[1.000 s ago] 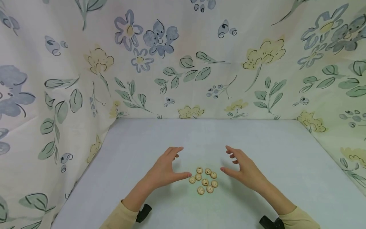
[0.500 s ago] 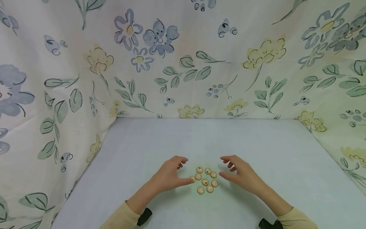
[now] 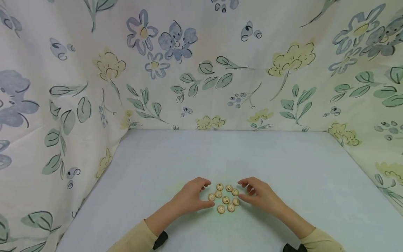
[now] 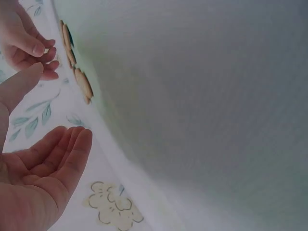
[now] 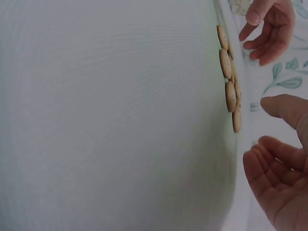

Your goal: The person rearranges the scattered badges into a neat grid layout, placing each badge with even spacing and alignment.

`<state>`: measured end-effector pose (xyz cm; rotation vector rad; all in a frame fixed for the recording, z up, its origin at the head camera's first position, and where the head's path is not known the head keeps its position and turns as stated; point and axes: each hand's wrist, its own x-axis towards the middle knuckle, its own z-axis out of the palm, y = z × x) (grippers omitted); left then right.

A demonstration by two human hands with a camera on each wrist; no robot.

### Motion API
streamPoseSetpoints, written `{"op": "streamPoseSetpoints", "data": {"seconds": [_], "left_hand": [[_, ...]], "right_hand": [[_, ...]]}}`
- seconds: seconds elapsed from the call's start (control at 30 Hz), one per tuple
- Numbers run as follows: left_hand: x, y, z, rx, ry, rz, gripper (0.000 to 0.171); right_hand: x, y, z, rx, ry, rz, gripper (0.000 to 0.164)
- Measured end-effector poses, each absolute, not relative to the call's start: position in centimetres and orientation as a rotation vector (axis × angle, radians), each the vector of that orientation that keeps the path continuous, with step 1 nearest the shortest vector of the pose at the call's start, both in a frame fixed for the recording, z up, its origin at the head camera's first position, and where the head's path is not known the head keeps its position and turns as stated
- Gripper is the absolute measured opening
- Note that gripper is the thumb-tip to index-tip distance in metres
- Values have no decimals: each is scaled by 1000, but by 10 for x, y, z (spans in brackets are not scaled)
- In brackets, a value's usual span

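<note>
A loose cluster of several small round wooden discs (image 3: 225, 200) with dark marks on their faces lies flat on the white table. On the cluster's left is my left hand (image 3: 193, 197), its thumb stretched toward the lower left disc (image 3: 221, 209) and its fingers gently bent, holding nothing. Opposite it, my right hand (image 3: 259, 195) has its thumb tip right at the discs' right side, nothing in its grasp. Both wrist views show thumb and fingers spread apart, with the discs (image 4: 83, 83) seen edge-on beyond the left hand and the discs (image 5: 226, 63) beyond the right.
White cloth covers the tabletop (image 3: 176, 154). A flower-patterned curtain (image 3: 201, 94) hangs along the back and both sides. Each forearm wears a beige sleeve (image 3: 133, 238), with a black camera mount (image 3: 160, 240) near the left wrist.
Both hands have come nearer the body and closer together, now flanking the discs. The left thumb passed over the leftmost disc, which is visible again. The discs stay in place.
</note>
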<state>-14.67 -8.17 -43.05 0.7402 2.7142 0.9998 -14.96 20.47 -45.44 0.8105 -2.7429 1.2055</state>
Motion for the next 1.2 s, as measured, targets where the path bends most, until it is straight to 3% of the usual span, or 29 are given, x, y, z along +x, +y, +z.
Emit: {"op": "streamPoseSetpoints", "data": {"seconds": [0.77,1.2], "left_hand": [[-152,-75,-444,829,2761,844,40],[-152,-70,-448,1013,2891,650,25]], "right_hand": [[-154,196,-466,810,-2781,1167,30],[-157,192,-469,786,-2771,1150,24]]}}
